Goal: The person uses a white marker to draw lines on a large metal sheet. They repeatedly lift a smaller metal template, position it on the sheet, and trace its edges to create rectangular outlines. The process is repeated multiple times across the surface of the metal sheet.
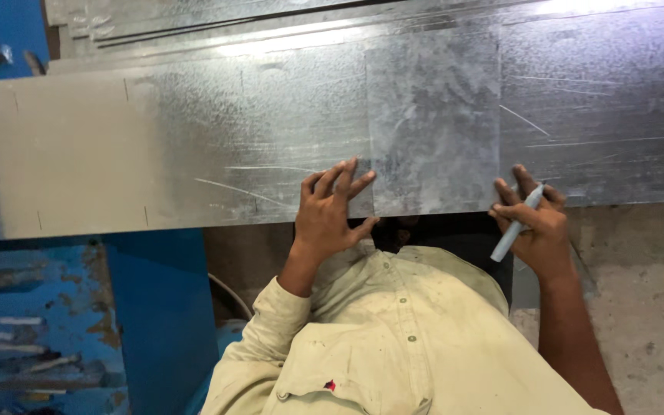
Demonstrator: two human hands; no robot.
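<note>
A smaller rectangular metal sheet (433, 123) lies on top of a long galvanised metal sheet (194, 146) in the head view. My left hand (333, 211) rests flat with spread fingers on the near edge, at the small sheet's left side. My right hand (533, 223) is at the small sheet's right lower corner and holds a pale grey marker (516, 223), its tip up against the sheet's edge.
More metal sheets (194, 23) are stacked at the far side. A worn blue machine frame (55, 323) stands at the lower left. Concrete floor (639, 292) shows at the lower right. My cream shirt (393, 338) fills the bottom centre.
</note>
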